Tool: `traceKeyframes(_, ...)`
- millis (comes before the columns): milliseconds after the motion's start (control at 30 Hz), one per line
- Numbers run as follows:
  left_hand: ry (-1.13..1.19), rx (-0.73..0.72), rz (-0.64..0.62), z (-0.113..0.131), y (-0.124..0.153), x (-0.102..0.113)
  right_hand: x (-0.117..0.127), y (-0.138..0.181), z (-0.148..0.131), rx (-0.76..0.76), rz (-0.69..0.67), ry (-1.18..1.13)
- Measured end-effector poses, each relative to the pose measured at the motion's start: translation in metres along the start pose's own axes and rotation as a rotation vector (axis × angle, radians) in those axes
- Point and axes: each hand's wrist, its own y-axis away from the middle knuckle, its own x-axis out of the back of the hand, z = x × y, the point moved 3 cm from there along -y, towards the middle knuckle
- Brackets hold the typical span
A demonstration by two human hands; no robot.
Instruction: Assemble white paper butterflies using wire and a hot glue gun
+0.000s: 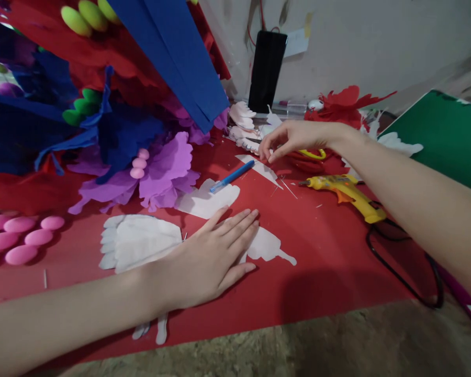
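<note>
My left hand point(212, 256) lies flat with fingers stretched out on a red sheet point(322, 262), its fingertips over a white cut-out shape point(270, 246). A white petal-shaped cut-out point(137, 241) sits just left of that wrist. My right hand point(290, 139) reaches to the far side, fingers curled down in a pinch over white paper pieces point(262, 167) and a yellow loop point(314, 154); what the fingers hold is hidden. A blue pen point(231, 177) lies between the two hands.
A yellow glue gun point(345, 193) with a black cord point(400, 272) lies at the right. Purple, blue and red paper flowers point(157, 173) crowd the left. Pink foam ovals point(19, 238) sit far left. A dark phone point(266, 70) leans on the wall; a green sheet point(447, 136) is at right.
</note>
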Motion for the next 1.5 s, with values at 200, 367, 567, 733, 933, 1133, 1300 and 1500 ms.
traceKeyframes(200,-0.035,0.040,0.084,0.000,0.000,0.005,0.002,0.025,-0.066,0.210,0.368,-0.154)
traceKeyframes(367,0.013,-0.008,0.118,0.002,-0.002,0.017,-0.015,0.059,-0.101,0.159,0.628,-0.084)
traceKeyframes(567,-0.016,-0.059,0.103,0.006,-0.003,0.020,-0.062,0.088,-0.076,-0.144,0.613,-0.029)
traceKeyframes(733,0.057,-0.049,0.114,0.006,-0.002,0.021,-0.088,0.092,-0.057,-0.235,0.522,0.038)
traceKeyframes(933,0.329,-0.098,0.007,-0.002,-0.003,0.023,-0.083,0.099,-0.047,-0.144,0.411,0.119)
traceKeyframes(1133,0.302,-0.184,0.022,-0.002,-0.005,0.025,-0.088,0.106,-0.047,0.043,0.088,-0.030)
traceKeyframes(1300,0.066,0.101,0.080,-0.019,-0.006,0.026,-0.108,0.108,-0.054,0.117,-0.095,0.003)
traceKeyframes(1500,0.148,0.306,-0.063,-0.038,-0.004,0.026,-0.117,0.113,-0.058,0.206,-0.090,0.105)
